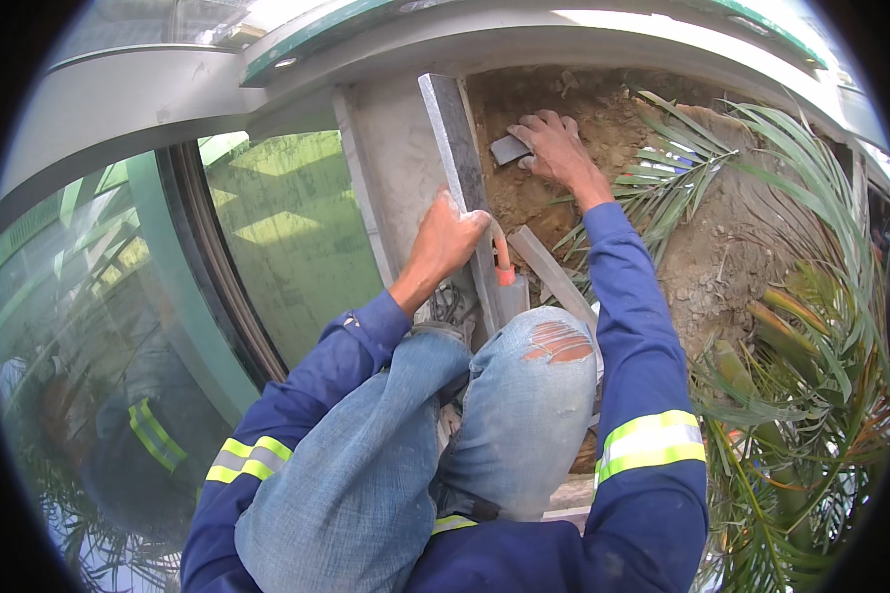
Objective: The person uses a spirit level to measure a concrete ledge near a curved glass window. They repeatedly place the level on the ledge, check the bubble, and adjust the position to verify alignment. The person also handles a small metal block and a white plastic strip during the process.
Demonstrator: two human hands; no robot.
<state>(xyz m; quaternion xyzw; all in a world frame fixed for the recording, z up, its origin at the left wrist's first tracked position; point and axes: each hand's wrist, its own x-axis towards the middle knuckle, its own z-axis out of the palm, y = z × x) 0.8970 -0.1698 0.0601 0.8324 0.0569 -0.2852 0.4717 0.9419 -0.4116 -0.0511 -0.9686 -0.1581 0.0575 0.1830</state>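
My left hand (447,237) is closed around the edge of a long, narrow grey stone strip (453,138), which slants away from my knees. At the far side my right hand (556,153) is on the brown soil, its fingers bent and a small grey stone piece (509,150) gripped by the thumb side. Just right of my left hand stands a tool with an orange handle (504,259), its lower part beside a grey block (510,296). Another narrow grey offcut (549,269) lies slanted near my right knee.
A glass panel (287,217) and a pale ledge (381,148) run along the left. Soil (707,267) fills the bed on the right, where palm fronds (791,366) hang close to my right arm. A curved grey rim (524,38) crosses the far side.
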